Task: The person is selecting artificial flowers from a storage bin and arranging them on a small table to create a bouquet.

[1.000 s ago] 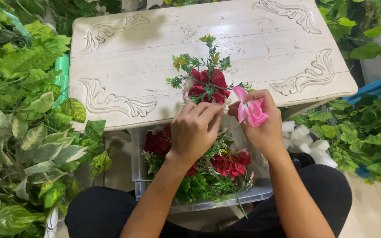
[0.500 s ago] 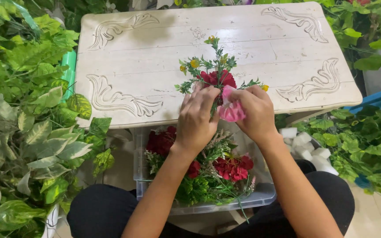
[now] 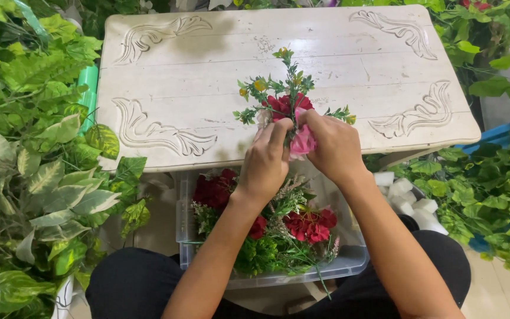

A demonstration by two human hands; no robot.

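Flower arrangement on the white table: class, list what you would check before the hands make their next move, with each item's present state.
1. Pink flower gripped: ok, right hand holds it.
2. Left hand steadying the red flower sprig: ok, fingers meet at its base.
3. Sprig resting on the carved white table: ok.
4. Pink flower joined to the sprig: cannot tell, hands cover it.
5. Clear bin of spare flowers within reach: ok, below the table edge.
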